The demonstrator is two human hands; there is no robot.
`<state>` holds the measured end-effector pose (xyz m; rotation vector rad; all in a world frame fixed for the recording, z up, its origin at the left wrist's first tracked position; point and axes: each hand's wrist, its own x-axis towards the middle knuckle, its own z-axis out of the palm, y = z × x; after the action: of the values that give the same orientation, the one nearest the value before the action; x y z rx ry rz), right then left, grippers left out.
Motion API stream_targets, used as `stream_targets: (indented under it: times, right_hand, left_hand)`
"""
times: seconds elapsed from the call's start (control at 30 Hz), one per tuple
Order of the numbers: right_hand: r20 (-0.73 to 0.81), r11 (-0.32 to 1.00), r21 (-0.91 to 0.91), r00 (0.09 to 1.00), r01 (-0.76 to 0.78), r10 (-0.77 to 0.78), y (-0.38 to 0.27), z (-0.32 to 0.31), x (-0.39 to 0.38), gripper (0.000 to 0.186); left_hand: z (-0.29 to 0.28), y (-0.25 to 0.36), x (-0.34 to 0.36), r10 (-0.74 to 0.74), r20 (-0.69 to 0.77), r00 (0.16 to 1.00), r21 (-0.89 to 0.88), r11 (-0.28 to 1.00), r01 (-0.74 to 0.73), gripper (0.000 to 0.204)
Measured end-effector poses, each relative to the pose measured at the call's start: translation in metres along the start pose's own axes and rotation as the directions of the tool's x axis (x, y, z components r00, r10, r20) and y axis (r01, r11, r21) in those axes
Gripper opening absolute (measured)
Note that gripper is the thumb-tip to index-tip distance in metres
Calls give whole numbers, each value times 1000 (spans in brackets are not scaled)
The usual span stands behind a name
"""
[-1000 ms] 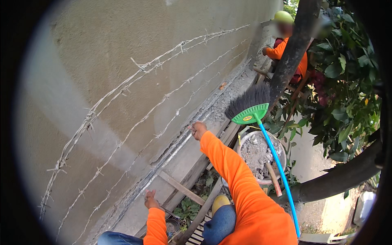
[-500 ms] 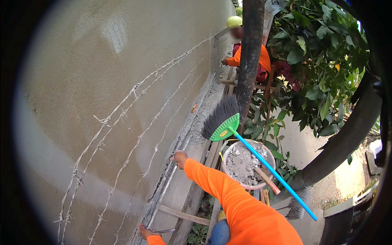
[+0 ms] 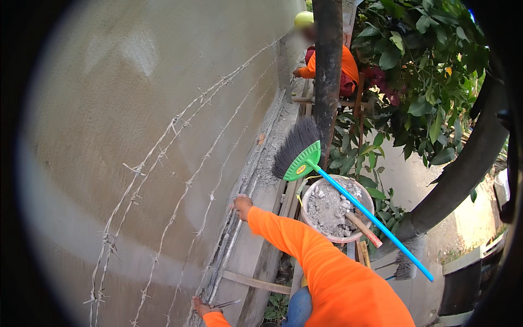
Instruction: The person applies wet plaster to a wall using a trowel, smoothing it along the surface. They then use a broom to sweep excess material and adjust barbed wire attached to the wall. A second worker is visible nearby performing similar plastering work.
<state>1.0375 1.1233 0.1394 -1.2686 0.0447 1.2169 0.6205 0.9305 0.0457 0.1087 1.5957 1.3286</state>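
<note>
A long, thin grey bar [image 3: 231, 245] lies along the ledge at the wall's foot, beside a rough gap. My right hand [image 3: 241, 206] reaches forward over the ledge, its bent fingers closed around the bar. Lower left, near the bar's near end, my left hand [image 3: 201, 306] has curled fingers against the ledge edge; what they hold is hidden. Just right of that hand is a thin metal rod [image 3: 226, 303], and I cannot tell if the hand touches it. Broken mortar [image 3: 271, 159] covers the ledge ahead.
Barbed wire [image 3: 188, 182] runs along the wall [image 3: 109, 163] at left. A broom [image 3: 305, 163] leans over a rubble-filled bucket [image 3: 313, 220] holding a wooden-handled tool [image 3: 364, 229]. A dark post [image 3: 328, 82] stands before a co-worker [image 3: 350, 68] in a yellow helmet. A plank [image 3: 256, 282] crosses below.
The whole view has shifted slightly, so most things sit a little to the right or higher. Both my hands keep nearly the same places along the ledge.
</note>
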Motion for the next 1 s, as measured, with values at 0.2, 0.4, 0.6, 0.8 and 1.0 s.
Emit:
stream_targets:
  times: [0.2, 0.4, 0.6, 0.8, 1.0]
  right_hand:
    - [61, 1000, 10, 998, -17, 17, 3, -23, 9, 25]
    - [182, 984, -172, 981, -40, 72, -2, -39, 66, 44]
    - [141, 992, -100, 986, -76, 90, -1, -45, 118, 24]
    - [129, 979, -196, 988, -57, 84, 10, -52, 159, 26]
    - [246, 959, -262, 953, -112, 179, 15, -35, 171, 24]
  left_hand:
    - [8, 1, -33, -24, -48, 999, 7, 1000, 24, 41]
    - [26, -6, -50, 27, -287, 958, -206, 975, -89, 34]
    - [38, -14, -48, 85, -353, 932, -109, 985, -131, 35]
    - [34, -3, -64, 81, -306, 949, -38, 995, -97, 35]
    - [35, 11, -82, 5, -290, 957, -132, 990, -45, 36]
